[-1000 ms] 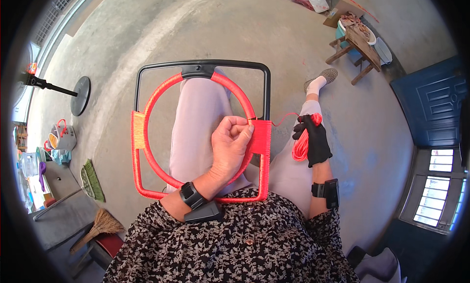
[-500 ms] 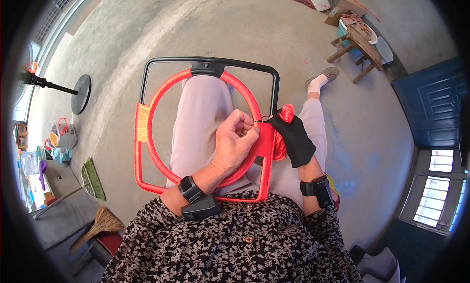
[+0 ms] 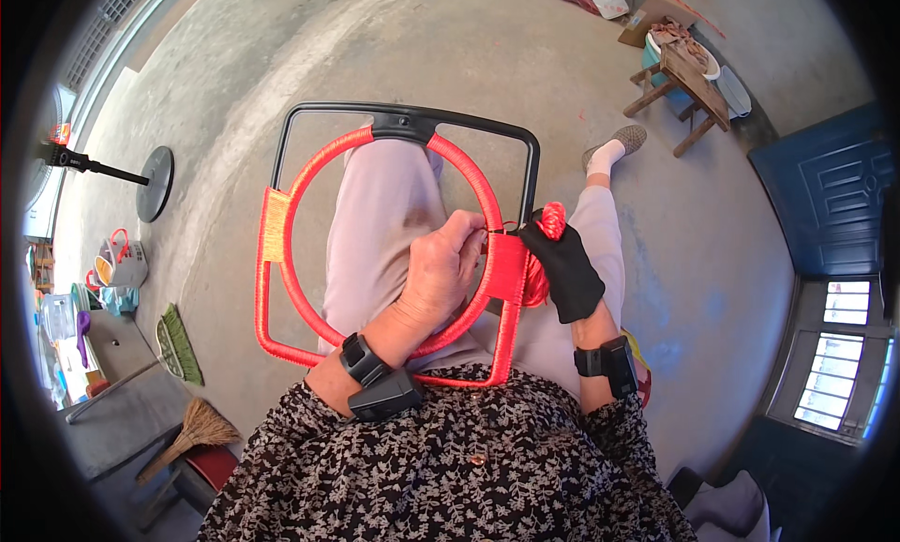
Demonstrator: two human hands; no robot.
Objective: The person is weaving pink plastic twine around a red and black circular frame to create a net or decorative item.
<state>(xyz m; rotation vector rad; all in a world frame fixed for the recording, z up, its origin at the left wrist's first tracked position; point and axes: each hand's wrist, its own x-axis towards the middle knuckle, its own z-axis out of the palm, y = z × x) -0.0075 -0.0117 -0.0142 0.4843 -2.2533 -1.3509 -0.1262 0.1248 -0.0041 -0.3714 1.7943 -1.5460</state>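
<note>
A black metal frame (image 3: 309, 111) with rounded corners rests across my lap, a ring (image 3: 292, 218) fixed inside it. Glossy red cord is wound tightly round the ring and the frame's lower part. Orange cord (image 3: 275, 225) covers the left joint, and a wide red wrapping (image 3: 507, 267) covers the right one. Bare, my left hand (image 3: 439, 268) is closed with curled fingertips at the ring's right side, just above that wrapping; what they pinch is hidden. My right hand (image 3: 568, 272), in a black glove, is closed round a bundle of red cord (image 3: 553, 221) beside the frame.
A wooden stool (image 3: 689, 82) stands at the far right before a tub. A blue door (image 3: 830, 195) is on the right. To the left are a fan's round base (image 3: 157, 184), a bucket (image 3: 122, 261), a green broom (image 3: 178, 343) and a straw broom (image 3: 199, 428).
My left hand has turned, its thumb and fingertips moving inside the ring and out of sight. The frame has shifted slightly. My right hand keeps its grip on the cord bundle.
</note>
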